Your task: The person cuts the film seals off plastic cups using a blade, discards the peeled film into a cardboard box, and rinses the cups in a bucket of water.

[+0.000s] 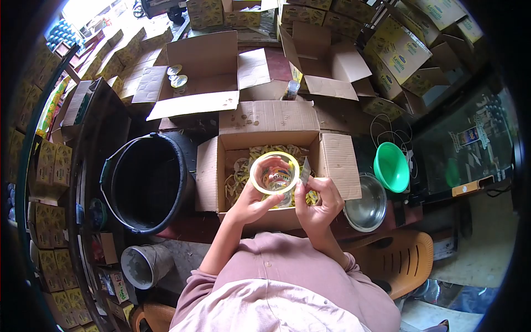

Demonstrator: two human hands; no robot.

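Left hand: the left hand (251, 206) curls around the cup from its left and near side, thumb on the near side, fingers seen through the clear wall
Right hand: the right hand (322, 206) pinches a thin grey blade-like piece (306, 170) upright between thumb and fingertips, at the cup's right rim; whether it touches the rim I cannot tell
Cup: the yellow-rimmed clear plastic cup (278, 178) sits in the left hand's grip, mouth tilted up, coloured print showing on its wall
Under the hands: an open cardboard box (340, 166), flaps folded out, with curled yellowish scraps (238, 176) inside
Left of the hands: a large black bucket (146, 182) with a wire handle; nearer the body, a smaller grey bucket (145, 268)
Right of the hands: a green plastic bowl (391, 167) tipped beside a shiny metal bowl (365, 206); nearer the body, an orange plastic chair (398, 260)
Beyond the hands: two larger open cartons, the left one (202, 47) with clear containers (178, 80) near its left flap, the right one (340, 55) just past an upright clear jar (291, 90)
Far right of the hands: stacked lemon-printed cartons (398, 50)
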